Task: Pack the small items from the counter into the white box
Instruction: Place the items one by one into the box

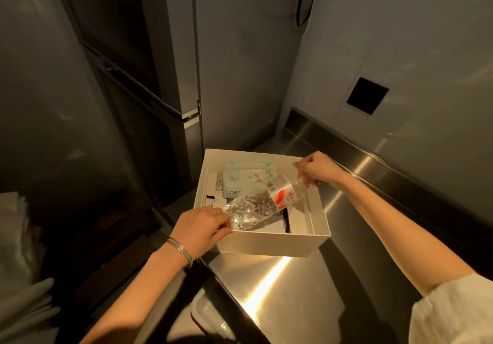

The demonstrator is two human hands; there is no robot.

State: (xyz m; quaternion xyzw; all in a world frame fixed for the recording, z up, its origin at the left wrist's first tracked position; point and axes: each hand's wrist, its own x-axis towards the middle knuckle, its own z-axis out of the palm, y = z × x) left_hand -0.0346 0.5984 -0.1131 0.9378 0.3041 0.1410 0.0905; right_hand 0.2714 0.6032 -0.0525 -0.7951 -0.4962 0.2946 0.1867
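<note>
The white box (269, 243) stands open at the left end of the steel counter (306, 290). A clear plastic water bottle (264, 202) with a red and white label lies slanted across the box opening. My left hand (202, 227) grips the bottle's base at the box's near left corner. Over the far right side of the box, my right hand (317, 168) holds the bottle's neck end. Inside the box lie a pale green tissue pack (246, 174), small white cartons (213, 189) along the left wall, and something dark under the bottle.
A tall steel fridge (170, 50) stands behind the box to the left. A grey wall with a dark square opening (366, 95) runs behind the counter. White fabric (13, 237) lies at the far left, and a white container (205, 314) sits below the counter edge.
</note>
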